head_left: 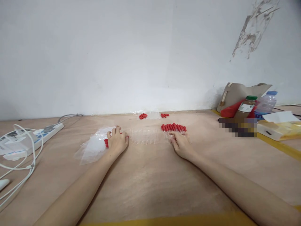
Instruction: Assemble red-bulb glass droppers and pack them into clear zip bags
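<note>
My left hand [117,140] lies over the clear plastic bags [90,150], its fingers spread and bent downward. Small red rubber bulbs [106,143] show beside and under its fingers. Between my hands, thin clear glass tubes [144,137] lie side by side in a row. On the right, several droppers [174,127] with red bulbs lie in a row, bulbs pointing away from me. My right hand [181,142] rests over their glass ends, index finger stretched to the left and thumb apart from it. The palm hides part of those tubes.
Two small groups of red bulbs [143,116] lie by the wall on clear plastic. A power strip [48,133] with white cables [34,153] is at the left. At the right stand a beige bag [242,92], a green-capped bottle [246,108] and a clear bottle [266,102].
</note>
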`<state>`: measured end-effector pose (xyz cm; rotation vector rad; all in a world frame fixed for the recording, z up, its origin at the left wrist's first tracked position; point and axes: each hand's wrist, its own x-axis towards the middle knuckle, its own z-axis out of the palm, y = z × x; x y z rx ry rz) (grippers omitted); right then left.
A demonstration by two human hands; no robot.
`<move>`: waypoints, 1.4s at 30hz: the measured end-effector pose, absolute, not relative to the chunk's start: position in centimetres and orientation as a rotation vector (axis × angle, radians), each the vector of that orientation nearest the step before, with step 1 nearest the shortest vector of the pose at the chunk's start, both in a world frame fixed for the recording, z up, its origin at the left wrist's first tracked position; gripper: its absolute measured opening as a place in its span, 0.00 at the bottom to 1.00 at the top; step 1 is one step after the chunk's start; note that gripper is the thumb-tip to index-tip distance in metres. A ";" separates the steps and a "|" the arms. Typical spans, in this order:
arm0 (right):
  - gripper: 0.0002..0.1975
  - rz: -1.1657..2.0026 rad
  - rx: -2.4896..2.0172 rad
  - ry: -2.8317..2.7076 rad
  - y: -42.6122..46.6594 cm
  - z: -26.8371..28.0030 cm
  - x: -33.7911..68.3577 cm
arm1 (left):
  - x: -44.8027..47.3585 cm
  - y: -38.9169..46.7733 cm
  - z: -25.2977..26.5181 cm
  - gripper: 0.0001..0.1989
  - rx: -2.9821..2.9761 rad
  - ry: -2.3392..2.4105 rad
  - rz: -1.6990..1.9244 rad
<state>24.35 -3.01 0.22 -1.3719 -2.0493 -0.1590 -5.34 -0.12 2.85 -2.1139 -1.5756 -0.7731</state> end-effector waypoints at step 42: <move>0.11 -0.057 -0.806 -2.289 -4.0 -0.6 22.8 | 1.3 -5.2 1.2 0.08 -2.864 -1.136 -1.039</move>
